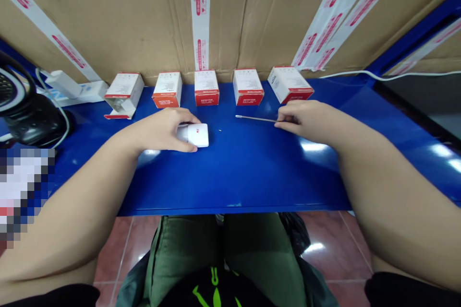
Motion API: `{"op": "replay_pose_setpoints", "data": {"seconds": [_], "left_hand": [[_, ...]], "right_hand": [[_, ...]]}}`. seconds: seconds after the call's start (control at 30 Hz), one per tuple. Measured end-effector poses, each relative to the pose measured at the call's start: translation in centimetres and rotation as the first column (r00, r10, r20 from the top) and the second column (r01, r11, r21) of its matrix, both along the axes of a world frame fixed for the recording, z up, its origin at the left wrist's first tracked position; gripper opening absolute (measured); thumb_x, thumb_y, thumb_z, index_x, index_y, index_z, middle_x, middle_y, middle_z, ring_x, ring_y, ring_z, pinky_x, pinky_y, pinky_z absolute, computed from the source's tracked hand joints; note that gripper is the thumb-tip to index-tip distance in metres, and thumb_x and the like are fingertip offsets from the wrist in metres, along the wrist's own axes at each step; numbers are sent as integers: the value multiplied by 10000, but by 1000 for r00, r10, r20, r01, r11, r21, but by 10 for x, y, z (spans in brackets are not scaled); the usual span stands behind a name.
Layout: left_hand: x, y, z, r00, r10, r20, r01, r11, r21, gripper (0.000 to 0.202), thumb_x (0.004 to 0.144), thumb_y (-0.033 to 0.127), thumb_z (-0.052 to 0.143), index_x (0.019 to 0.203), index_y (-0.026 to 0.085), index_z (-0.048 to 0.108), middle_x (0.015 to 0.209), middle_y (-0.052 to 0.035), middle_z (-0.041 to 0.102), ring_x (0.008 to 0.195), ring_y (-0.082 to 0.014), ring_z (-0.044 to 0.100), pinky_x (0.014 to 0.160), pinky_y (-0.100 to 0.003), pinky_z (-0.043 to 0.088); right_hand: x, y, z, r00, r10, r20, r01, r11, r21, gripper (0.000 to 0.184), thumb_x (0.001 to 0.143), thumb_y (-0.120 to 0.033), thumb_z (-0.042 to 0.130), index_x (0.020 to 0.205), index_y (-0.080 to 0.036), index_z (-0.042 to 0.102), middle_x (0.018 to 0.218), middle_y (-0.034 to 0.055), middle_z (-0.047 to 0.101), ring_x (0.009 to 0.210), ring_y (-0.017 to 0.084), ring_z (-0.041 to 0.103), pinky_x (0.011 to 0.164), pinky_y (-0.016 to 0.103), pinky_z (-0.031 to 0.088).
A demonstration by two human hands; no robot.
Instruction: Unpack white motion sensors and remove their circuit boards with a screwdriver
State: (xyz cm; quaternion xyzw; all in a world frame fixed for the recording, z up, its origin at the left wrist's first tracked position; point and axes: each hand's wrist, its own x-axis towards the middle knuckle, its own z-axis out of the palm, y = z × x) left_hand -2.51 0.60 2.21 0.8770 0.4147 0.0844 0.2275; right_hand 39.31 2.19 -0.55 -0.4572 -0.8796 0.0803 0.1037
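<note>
My left hand (162, 129) is closed around a white plastic detector (198, 135) with a small red mark, low over the blue table. Between the thumb and fingers of my right hand (302, 117) is a cotton swab (255, 118), a thin stick whose white tip points left toward the detector. The tip and the detector are apart. A tiny pale speck (220, 130) lies on the table between them. Behind my left hand stands a red and white box (124, 87) with its front flap open and clear plastic inside.
Several closed red and white detector boxes, such as the middle box (206, 87), line the back of the blue table (237, 177) against a taped cardboard wall (230, 19). A black device (32, 110) and a white power strip (84, 93) stand at left. A white cable (389, 76) runs right.
</note>
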Motion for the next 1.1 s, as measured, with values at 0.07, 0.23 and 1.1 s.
{"op": "replay_pose_setpoints", "data": {"seconds": [0.07, 0.23, 1.1], "left_hand": [[4, 0, 0, 999, -40, 33, 39, 999, 20, 567, 804, 483, 874, 1293, 197, 856, 1227, -107, 862, 1074, -292, 818, 971, -391, 637], [10, -3, -1, 986, -124, 110, 117, 991, 64, 497, 809, 489, 885, 1217, 207, 861, 1150, -82, 863, 980, -266, 809, 909, -373, 623], [-16, 6, 11, 994, 53, 98, -57, 998, 41, 560, 815, 558, 787, 1244, 198, 773, 1151, -107, 826, 977, -271, 773, 855, -382, 633]], "right_hand": [[0, 0, -1, 999, -44, -1, 44, 999, -9, 167, 971, -382, 689, 839, -279, 685, 808, 36, 751, 677, 203, 622, 636, 377, 461], [-12, -3, 9, 996, -83, -28, 81, 995, -62, 235, 924, -487, 771, 1016, -271, 771, 968, 75, 801, 825, 252, 711, 731, 409, 570], [-113, -44, 7, 936, 184, -300, -274, 916, -294, 413, 856, -424, 924, 1164, -231, 729, 1174, 100, 785, 1073, 300, 726, 982, 460, 596]]}}
